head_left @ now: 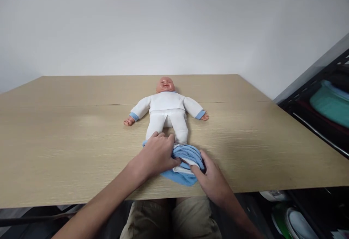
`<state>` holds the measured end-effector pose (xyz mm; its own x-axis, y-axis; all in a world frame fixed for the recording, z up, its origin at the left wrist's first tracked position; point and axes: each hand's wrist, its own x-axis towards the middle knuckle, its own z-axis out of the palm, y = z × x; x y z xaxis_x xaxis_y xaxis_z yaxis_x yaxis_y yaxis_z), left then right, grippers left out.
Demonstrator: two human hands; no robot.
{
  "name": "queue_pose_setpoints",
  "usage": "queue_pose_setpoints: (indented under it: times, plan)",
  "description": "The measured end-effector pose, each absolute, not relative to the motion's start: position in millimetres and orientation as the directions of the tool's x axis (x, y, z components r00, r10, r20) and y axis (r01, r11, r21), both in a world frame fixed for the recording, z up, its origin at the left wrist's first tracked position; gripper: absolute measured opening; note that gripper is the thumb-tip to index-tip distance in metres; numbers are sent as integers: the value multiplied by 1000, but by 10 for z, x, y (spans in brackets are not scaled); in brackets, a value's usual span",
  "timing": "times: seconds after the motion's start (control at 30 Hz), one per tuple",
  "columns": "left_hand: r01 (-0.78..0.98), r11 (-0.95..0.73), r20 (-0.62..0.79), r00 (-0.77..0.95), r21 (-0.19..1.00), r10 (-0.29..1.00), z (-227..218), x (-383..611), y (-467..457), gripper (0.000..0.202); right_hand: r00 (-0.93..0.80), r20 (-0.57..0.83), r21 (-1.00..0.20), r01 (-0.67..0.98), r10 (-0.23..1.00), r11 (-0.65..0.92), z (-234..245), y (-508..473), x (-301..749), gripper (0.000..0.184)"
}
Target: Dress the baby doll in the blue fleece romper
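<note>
The right hand (214, 181) has its grip closed on the near right edge of a blue terry-like garment (188, 152) with white trim, thumb pressed over the white band and fingers mostly hidden behind the folds. The left hand (159, 152) curls over the garment's other side, thumb tucked at the gathered opening, its fingertips beside the doll's lower legs; how firmly it pinches cannot be told. The cloth sits bunched in thick rings at the foot end of a soft-bodied baby doll (167, 102), near the front edge of the table (81, 152); whether it encloses the feet is hidden. It should be light, limp, grippy rather than slippery, and hard to damage, best taken by the gathered rim with a thumb inside on each side. The doll, on its back with its head away from the person, looks padded and floppy in its white limbs with blue cuffs, while the glossy head and hands seem firmer; the trunk or thighs would give the surest hold. No brand or label can be read on either, nor any writing around the folded teal cloth (332, 102) on the black rack (290, 102) at right.
</note>
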<state>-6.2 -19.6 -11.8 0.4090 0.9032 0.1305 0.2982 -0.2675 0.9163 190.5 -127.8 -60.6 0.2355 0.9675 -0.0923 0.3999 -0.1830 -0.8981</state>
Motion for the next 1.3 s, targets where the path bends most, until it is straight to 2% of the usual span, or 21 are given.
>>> queue_pose_setpoints:
  times: [0.07, 0.17, 0.23, 0.3, 0.37, 0.47, 0.57, 0.7, 0.8, 1.03, 1.2, 1.3]
  plan:
    - [400, -317, 95, 483, 860, 870, -8, -86, -205, 43, 247, -106, -892, 404, 963, -202, -612, -1290, 1891, 52]
    - [590, -482, -26, 649, 648, 760, 161, -133, -226, 34, 259, -145, -892, 383, 955, -239, -625, -1327, 1870, 60]
    - [655, -574, -142, 710, 491, 690, 233, -155, -248, 42, 278, -193, -889, 355, 941, -287, -636, -1357, 1859, 67]
    - [685, -583, -203, 707, 437, 678, 255, -165, -273, 52, 253, -226, -904, 304, 941, -299, -648, -1381, 1850, 70]
    - [692, -540, -192, 683, 479, 704, 229, -170, -295, 54, 185, -218, -941, 222, 958, -257, -662, -1391, 1842, 66]
    - [641, -470, -107, 652, 606, 751, 137, -195, -308, 59, 110, -158, -984, 68, 981, -166, -688, -1371, 1825, 60]
    - [581, -429, -46, 628, 692, 777, 65, -246, -294, 65, 109, -133, -990, -65, 985, -127, -700, -1298, 1805, 58]
    - [504, -399, -15, 635, 766, 773, 78, -305, -265, 61, 23, -75, -980, -187, 997, -69, -645, -1141, 1792, 48]
    - [456, -370, -3, 633, 809, 774, 128, -319, -258, 61, 20, 11, -988, -155, 1000, 14, -592, -1046, 1798, 41]
    - [415, -342, 3, 631, 843, 775, 136, -323, -251, 58, 58, 153, -987, -36, 986, 155, -580, -957, 1855, 43]
    - [446, -392, 16, 644, 805, 765, 178, -307, -249, 57, 64, 143, -988, -47, 988, 146, -548, -896, 1930, 36]
    - [508, -390, -19, 627, 768, 778, 218, -272, -264, 48, 79, 62, -989, -129, 995, 71, -491, -876, 1926, 31]
